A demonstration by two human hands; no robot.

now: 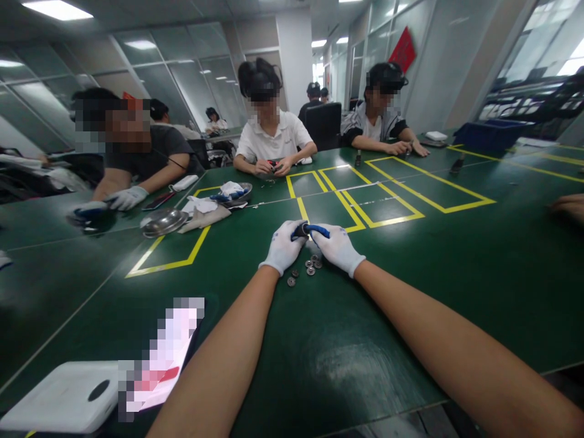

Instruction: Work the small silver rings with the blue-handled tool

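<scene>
My left hand, in a white glove with dark finger coating, is closed around a small dark round piece whose kind I cannot make out. My right hand, in a white glove with blue fingers, is closed opposite it. Its bent forefinger reaches across to the dark piece, and what lies under its other fingertips is hidden. Just below both hands, several small round metal parts with raised centres lie loose on the green table. Two more metal parts sit slightly apart, nearer my left wrist.
Yellow tape outlines mark the tabletop. Left of my hands are a metal bowl, cloths and a second dish. A white box and a phone lie near my left forearm. Co-workers sit across; a blue bin stands far right.
</scene>
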